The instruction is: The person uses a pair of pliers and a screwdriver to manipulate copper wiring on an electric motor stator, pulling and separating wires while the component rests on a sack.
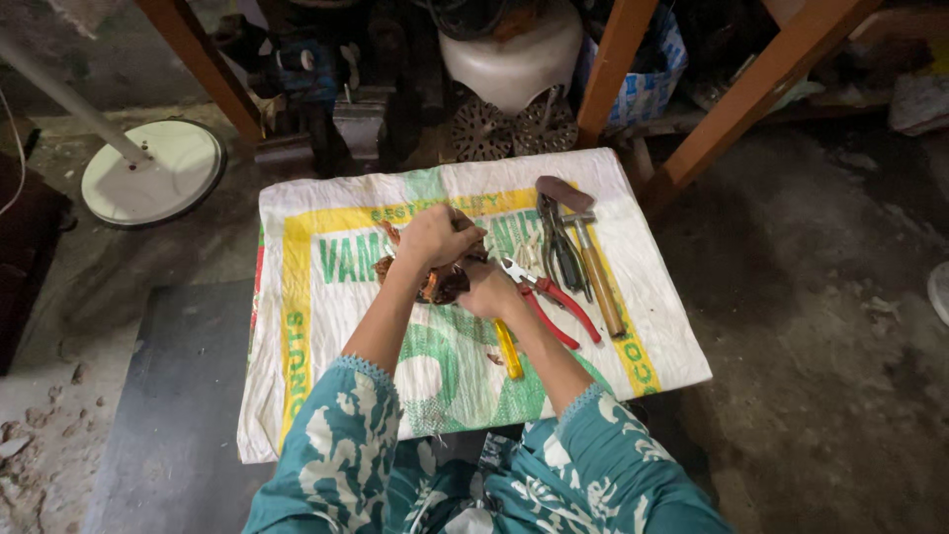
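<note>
Left hand (432, 235) closed in a fist over the top of a dark reddish-brown object (442, 284), thumb side toward the tools. Right hand (490, 290) closed too, gripping a yellow-handled tool (508, 348) and pressed against the object's right flank. What the object is: too hidden to tell.

Woven sack (316, 326), white with green and yellow print, spread flat as a work mat; object sits near its centre, directly under both hands.

Hammer (589, 259), wooden handle, lies at the sack's right side, long axis running away from the person. Dark pliers (560, 244) just beside it, parallel. Red-handled pliers (550, 300) angled, jaws near the right hand.

Yellow handle's long axis points back toward the person, working end hidden at the object. Spare tools all lie right of the object; right hand nearer them.
</note>
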